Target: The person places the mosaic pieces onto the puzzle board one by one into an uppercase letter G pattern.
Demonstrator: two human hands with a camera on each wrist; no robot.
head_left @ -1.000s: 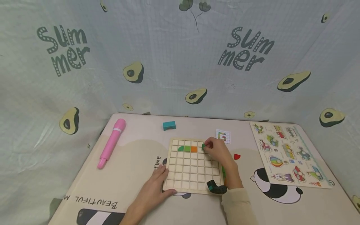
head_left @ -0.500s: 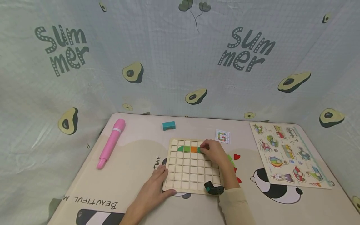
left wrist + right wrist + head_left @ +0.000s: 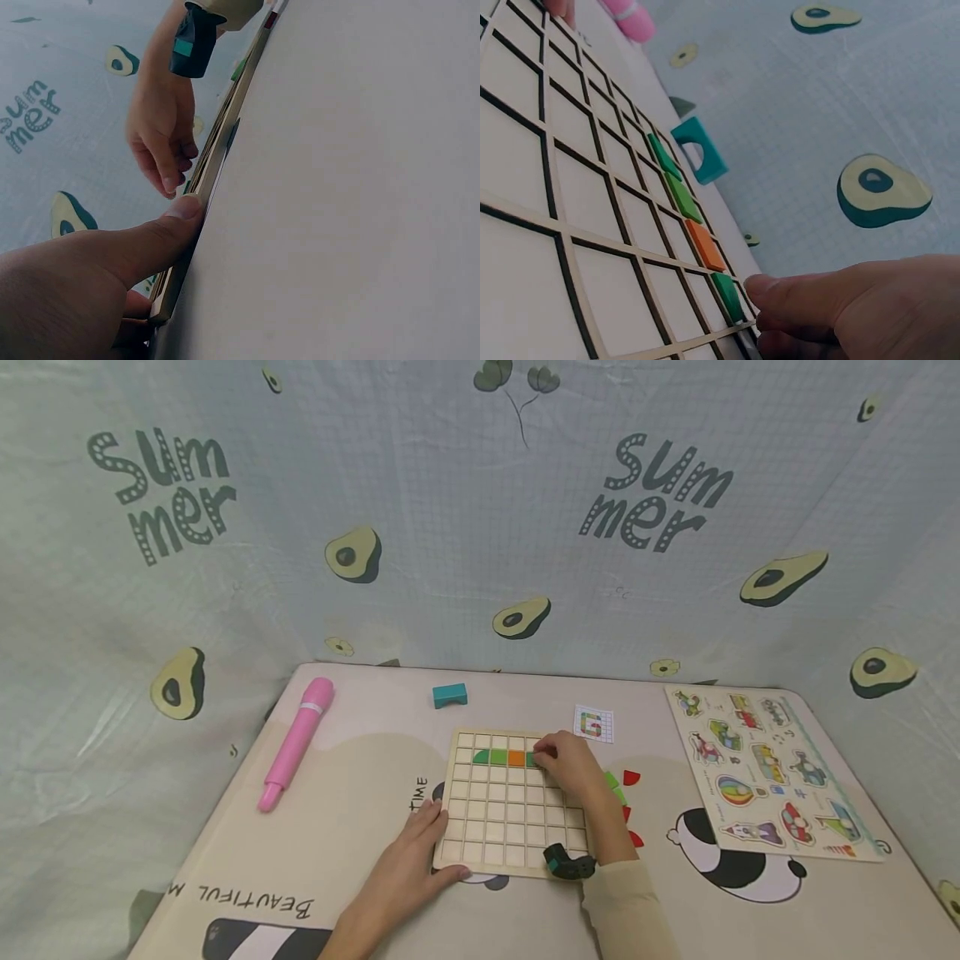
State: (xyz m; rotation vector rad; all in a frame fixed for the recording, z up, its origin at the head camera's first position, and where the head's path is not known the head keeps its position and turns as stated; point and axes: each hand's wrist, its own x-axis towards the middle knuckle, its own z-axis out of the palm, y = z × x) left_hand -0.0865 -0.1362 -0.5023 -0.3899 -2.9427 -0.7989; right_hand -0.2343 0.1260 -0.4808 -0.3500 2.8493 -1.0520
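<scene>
A wooden grid board [image 3: 497, 835] lies on the table in the head view. My left hand [image 3: 405, 857] rests at its near left corner, fingers fairly straight along the left edge and thumb [image 3: 176, 217] against the near edge. Along an upper row sit a green rounded tile [image 3: 482, 757], a light green square tile [image 3: 681, 196] and an orange square tile [image 3: 704, 244]. To their right my right hand [image 3: 573, 768] pinches a dark green tile [image 3: 727, 295] down in its cell, fingertips at its edge. In the head view the fingers partly hide this tile.
Loose red tiles [image 3: 632, 777] and light green tiles [image 3: 615, 787] lie right of the board. Behind it are a pattern card [image 3: 593, 724] and a teal arch block [image 3: 450, 696]. A pink microphone-like toy [image 3: 296, 747] lies left, a picture puzzle board [image 3: 772, 777] right.
My right hand has shifted left and slightly down with the dark green tile, bringing it beside the orange one. Over the last half second it has hardly moved. My left hand stays put.
</scene>
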